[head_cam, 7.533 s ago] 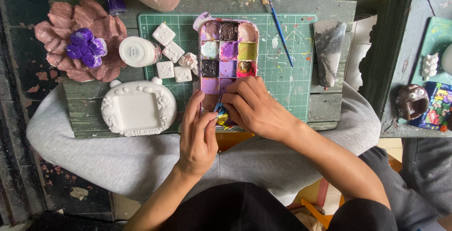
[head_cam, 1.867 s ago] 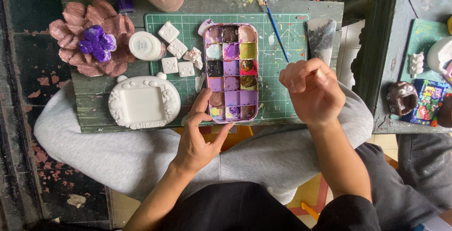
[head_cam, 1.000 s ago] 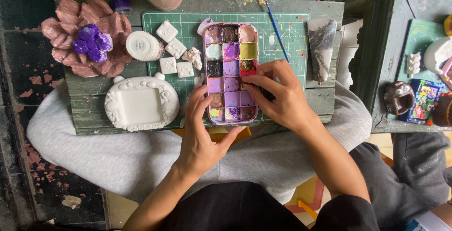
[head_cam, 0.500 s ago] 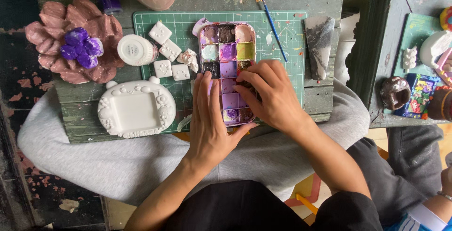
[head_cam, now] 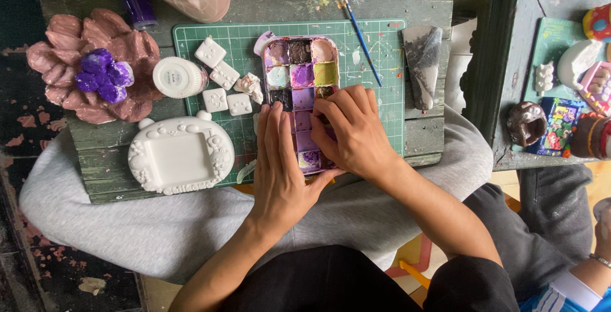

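I see the green cutting mat (head_cam: pixel 375 51) on the wooden board, with the paint palette (head_cam: pixel 299 70) lying on its middle. My left hand (head_cam: pixel 280 159) lies flat, fingers together, along the palette's left edge; my right hand (head_cam: pixel 356 131) curls over its lower wells, fingertips pressing down.

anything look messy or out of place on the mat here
Mostly tidy. The paint palette has colours smeared across its wells and rim, and the paintbrush lies loose at a slant across the green cutting mat. Both hands, left hand and right hand, rest on the palette.
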`<state>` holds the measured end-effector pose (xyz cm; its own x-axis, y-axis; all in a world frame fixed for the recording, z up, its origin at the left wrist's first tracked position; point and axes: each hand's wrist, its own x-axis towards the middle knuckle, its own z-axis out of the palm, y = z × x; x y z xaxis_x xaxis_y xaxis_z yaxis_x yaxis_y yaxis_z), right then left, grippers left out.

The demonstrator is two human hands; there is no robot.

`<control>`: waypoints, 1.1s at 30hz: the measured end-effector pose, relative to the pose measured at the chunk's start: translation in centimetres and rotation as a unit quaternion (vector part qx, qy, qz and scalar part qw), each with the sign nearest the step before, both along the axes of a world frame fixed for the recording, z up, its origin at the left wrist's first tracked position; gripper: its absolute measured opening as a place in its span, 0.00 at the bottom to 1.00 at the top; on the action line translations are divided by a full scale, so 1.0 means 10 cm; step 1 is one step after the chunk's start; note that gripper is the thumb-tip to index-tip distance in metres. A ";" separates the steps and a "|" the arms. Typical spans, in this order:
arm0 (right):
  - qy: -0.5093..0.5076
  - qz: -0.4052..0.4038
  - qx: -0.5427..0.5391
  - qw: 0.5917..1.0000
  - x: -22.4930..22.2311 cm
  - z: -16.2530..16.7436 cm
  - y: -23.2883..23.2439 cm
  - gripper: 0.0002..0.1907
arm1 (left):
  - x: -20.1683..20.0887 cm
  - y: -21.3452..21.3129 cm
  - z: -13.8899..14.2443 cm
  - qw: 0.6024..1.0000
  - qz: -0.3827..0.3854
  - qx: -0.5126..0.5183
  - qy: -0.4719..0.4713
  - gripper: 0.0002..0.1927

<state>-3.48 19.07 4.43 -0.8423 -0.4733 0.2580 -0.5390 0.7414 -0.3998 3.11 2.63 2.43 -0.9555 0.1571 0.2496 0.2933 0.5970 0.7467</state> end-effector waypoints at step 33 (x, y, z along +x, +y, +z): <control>-0.060 0.124 -0.039 0.990 -0.17 0.21 0.27 0.16 | -0.02 -0.07 -0.05 1.000 -0.012 -0.007 0.002 0.62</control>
<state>-5.21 21.73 6.53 -0.7290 -0.6526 0.2065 -0.6459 0.5559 -0.5232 2.93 1.95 1.93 -0.9505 0.1828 0.2512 0.3103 0.6002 0.7372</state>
